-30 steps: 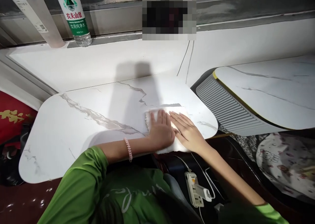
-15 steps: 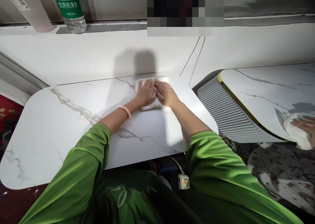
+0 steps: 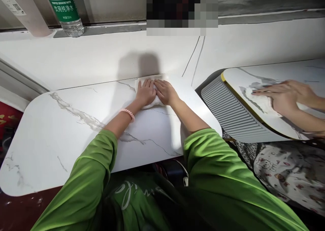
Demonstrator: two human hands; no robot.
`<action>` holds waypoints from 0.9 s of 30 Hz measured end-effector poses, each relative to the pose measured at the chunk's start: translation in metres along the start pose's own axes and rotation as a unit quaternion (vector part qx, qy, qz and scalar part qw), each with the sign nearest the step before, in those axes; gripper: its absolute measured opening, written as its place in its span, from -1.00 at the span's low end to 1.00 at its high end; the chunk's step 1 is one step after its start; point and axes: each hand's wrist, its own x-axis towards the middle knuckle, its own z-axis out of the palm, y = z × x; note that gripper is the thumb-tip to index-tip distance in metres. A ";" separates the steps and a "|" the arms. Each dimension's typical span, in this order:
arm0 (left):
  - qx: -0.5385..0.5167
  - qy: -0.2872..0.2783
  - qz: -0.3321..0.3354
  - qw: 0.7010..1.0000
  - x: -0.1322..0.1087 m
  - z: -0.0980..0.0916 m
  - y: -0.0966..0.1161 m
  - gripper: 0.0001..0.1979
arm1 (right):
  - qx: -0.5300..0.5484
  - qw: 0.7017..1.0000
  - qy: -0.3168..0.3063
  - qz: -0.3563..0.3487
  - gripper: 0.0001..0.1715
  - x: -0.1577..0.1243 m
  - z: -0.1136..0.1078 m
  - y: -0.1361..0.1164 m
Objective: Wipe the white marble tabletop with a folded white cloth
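Note:
A folded white cloth [image 3: 152, 104] lies on the white marble-patterned table [image 3: 63, 129], close to its back edge at the wall. Both of my hands press flat on it, side by side and touching. My left hand [image 3: 146, 93], with a pink beaded band on the wrist, has its fingers stretched forward over the cloth. My right hand [image 3: 166, 91] rests on the cloth's right part, fingers pointing forward and left. Part of the cloth is hidden under the palms.
On the right, another person's hands [image 3: 286, 97] press a white cloth [image 3: 264, 102] on a second marble-patterned table [image 3: 299, 68] with a ribbed side. A water bottle [image 3: 67, 12] and a frosted bottle [image 3: 27, 12] stand on the back ledge. Thin cables [image 3: 198, 56] hang along the wall.
My hands and the cloth have shifted slightly left and toward the back edge. The other person's hands and cloth have moved left over the second table and show more fully.

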 end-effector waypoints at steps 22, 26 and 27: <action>0.024 0.025 0.099 0.994 -0.098 0.044 0.166 -0.39 | -0.019 0.999 0.035 0.027 -0.30 -0.209 -0.057 0.027; 0.010 0.031 0.088 0.996 -0.072 0.044 0.153 -0.39 | -0.021 0.999 0.039 0.021 -0.32 -0.177 -0.051 0.040; 0.006 0.034 0.083 0.996 -0.063 0.044 0.148 -0.40 | -0.019 0.999 0.040 0.021 -0.33 -0.165 -0.049 0.045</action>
